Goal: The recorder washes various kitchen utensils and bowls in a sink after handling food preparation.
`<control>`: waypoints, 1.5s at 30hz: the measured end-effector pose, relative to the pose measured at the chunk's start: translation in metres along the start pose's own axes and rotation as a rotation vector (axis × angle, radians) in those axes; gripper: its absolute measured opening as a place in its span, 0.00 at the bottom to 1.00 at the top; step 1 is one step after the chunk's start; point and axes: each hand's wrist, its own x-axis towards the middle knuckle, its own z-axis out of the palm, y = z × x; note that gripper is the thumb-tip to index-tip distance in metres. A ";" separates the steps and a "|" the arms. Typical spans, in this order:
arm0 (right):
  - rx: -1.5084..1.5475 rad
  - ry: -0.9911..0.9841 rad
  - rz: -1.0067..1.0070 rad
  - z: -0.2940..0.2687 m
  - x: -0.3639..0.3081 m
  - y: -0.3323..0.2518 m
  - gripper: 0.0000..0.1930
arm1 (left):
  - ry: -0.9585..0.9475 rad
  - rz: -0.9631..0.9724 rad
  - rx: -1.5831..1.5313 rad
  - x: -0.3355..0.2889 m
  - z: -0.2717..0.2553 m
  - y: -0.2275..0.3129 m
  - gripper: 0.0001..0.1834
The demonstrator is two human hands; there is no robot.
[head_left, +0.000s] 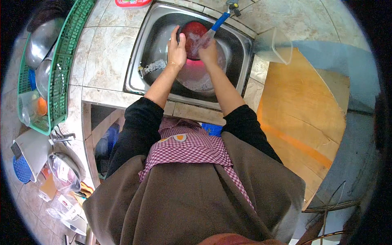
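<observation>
A red bowl (192, 30) is tilted up inside the metal sink, under water running from a tap with a blue sleeve (221, 21). At its left edge is my left hand (177, 52), fingers stretched upward and thumb apart. My right hand (208, 53) is closed at the bowl's right side, partly blurred by water, its fingertips hidden. Below both hands, a wide round basin (200, 78) holds cloudy water, with a bright pink patch near the bowl. A crumpled silvery scrubber (157, 65) lies in the sink, left of my left wrist.
The steel sink (135, 77) is set into a tiled counter. To the left stands a green basket (61, 83) with metal bowls. A clear plastic container (271, 45) and a wooden board (302, 122) are at the right. Pans and bags lie at lower left.
</observation>
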 end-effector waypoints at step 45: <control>0.109 -0.286 0.292 -0.049 -0.010 -0.096 0.32 | -0.091 0.510 0.602 -0.033 -0.030 0.032 0.46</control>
